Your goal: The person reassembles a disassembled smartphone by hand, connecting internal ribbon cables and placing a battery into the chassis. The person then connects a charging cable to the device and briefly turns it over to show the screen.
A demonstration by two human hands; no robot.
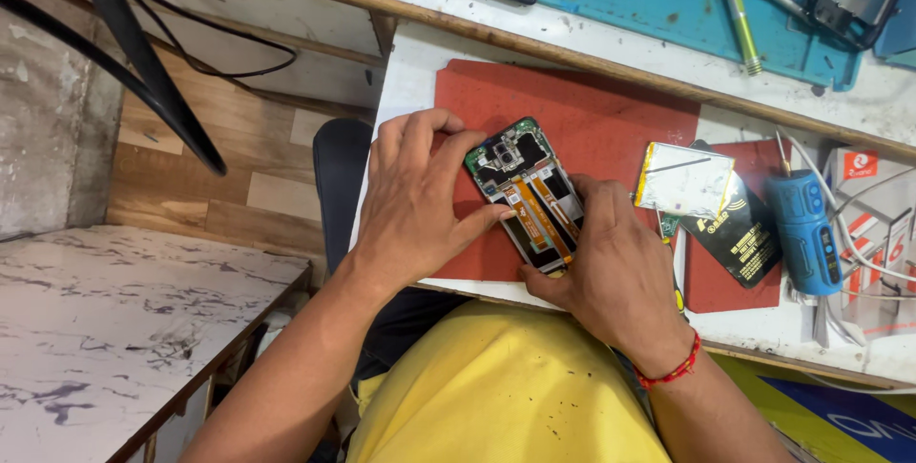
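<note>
Phone chassis (530, 198), back cover off, sits over the red mat (592, 110) near the bench's front edge, clamped between your hands. Left hand (415, 201) grips the top-left side, thumb pressed at the frame edge. Right hand (611, 267) cups the lower end, fingers curled shut on it. Light, stiff, but fragile: orange flex cables (540, 215) and board lie exposed. Hold by the frame rim only. Loose battery (684, 179) lies well right.
</note>
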